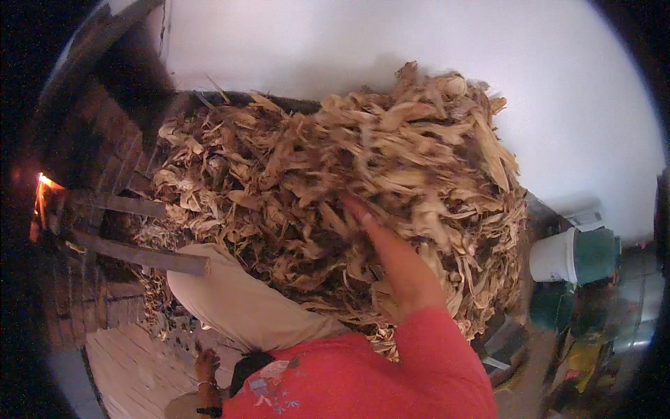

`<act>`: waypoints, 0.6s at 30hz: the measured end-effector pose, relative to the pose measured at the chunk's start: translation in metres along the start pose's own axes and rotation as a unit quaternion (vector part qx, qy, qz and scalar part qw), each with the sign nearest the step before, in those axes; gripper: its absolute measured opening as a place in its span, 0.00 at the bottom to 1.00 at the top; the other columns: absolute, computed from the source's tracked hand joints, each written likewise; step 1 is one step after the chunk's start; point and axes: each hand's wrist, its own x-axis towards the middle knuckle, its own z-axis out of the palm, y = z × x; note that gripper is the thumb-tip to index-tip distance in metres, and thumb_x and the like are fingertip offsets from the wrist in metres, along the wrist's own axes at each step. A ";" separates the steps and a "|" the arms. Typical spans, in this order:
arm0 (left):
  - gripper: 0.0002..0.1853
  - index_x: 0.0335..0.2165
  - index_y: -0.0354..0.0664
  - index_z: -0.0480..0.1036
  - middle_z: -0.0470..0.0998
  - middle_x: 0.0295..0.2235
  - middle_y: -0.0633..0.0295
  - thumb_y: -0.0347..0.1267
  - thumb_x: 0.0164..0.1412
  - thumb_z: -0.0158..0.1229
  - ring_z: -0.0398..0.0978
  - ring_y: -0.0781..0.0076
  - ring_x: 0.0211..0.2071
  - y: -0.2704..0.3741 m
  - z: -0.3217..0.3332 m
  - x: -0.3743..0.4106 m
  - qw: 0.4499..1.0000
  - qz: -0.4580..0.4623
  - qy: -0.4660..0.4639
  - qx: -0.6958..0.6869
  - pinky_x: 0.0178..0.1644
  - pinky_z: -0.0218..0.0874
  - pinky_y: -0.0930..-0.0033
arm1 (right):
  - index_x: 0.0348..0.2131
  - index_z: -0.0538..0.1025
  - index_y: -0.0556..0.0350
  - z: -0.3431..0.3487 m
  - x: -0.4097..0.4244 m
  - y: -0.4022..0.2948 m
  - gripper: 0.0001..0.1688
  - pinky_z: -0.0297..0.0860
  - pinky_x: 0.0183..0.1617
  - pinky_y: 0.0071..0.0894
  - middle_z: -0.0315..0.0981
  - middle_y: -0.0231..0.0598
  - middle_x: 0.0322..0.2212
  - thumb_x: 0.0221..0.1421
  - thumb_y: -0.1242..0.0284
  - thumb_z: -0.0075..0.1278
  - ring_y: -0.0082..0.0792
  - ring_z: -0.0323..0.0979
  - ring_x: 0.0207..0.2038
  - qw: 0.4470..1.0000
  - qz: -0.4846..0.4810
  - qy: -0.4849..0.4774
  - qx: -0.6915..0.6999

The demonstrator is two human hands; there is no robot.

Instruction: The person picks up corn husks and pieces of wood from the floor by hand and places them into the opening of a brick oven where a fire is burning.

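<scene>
A large heap of dry, papery corn husks or leaves point(293, 199) fills the middle of the head view. My right hand point(361, 209), at the end of an arm in a red sleeve, reaches into the heap's centre. It is blurred and partly hidden among the pieces, so its grip is unclear. Small and dim at the lower left, my left hand point(208, 362) is low beside my legs, with bands at the wrist. Its fingers look partly bent, and whether they hold anything cannot be made out. My leg in tan trousers point(251, 309) lies against the heap's near edge.
Flames point(44, 180) burn at the far left, near dark brickwork. Two wooden boards point(141, 255) extend from that side towards my knee. Behind the heap stands a pale wall point(565, 105). A white bucket point(552, 256) and green containers point(596, 256) are at the right.
</scene>
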 end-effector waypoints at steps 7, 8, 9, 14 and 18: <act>0.13 0.37 0.38 0.66 0.71 0.30 0.60 0.30 0.51 0.51 0.70 0.73 0.27 0.001 0.000 -0.006 0.998 0.044 -0.015 -0.045 0.25 0.62 0.76 | 0.40 0.66 0.60 0.074 0.079 -0.039 0.22 0.64 0.33 0.34 0.69 0.50 0.26 0.48 0.64 0.46 0.41 0.68 0.28 0.993 -0.058 -0.065 -0.082; 0.13 0.37 0.38 0.66 0.71 0.30 0.59 0.30 0.51 0.51 0.70 0.73 0.27 0.004 0.004 -0.005 0.998 0.039 -0.010 -0.040 0.25 0.62 0.76 | 0.41 0.65 0.60 0.080 0.081 -0.041 0.22 0.64 0.33 0.34 0.69 0.50 0.26 0.48 0.64 0.46 0.41 0.68 0.29 0.991 -0.062 -0.077 -0.094; 0.13 0.37 0.38 0.66 0.71 0.30 0.60 0.30 0.51 0.51 0.70 0.73 0.27 0.005 0.005 -0.004 0.998 0.036 -0.011 -0.047 0.24 0.62 0.76 | 0.41 0.65 0.60 0.083 0.083 -0.045 0.23 0.64 0.33 0.34 0.69 0.51 0.27 0.48 0.64 0.46 0.42 0.68 0.29 0.988 -0.069 -0.090 -0.101; 0.12 0.36 0.38 0.67 0.71 0.30 0.61 0.31 0.52 0.50 0.71 0.73 0.26 -0.004 0.000 0.009 0.998 0.026 -0.025 -0.052 0.24 0.63 0.76 | 0.44 0.64 0.59 0.065 0.047 -0.045 0.26 0.64 0.35 0.35 0.69 0.54 0.28 0.47 0.64 0.46 0.45 0.69 0.31 0.970 -0.143 -0.176 -0.088; 0.11 0.36 0.40 0.68 0.71 0.29 0.63 0.32 0.52 0.50 0.71 0.73 0.27 -0.027 -0.010 0.033 0.994 0.087 -0.071 -0.004 0.25 0.63 0.76 | 0.45 0.65 0.49 -0.024 -0.032 -0.087 0.23 0.64 0.37 0.35 0.69 0.52 0.30 0.47 0.70 0.46 0.47 0.68 0.32 0.947 -0.181 -0.259 -0.050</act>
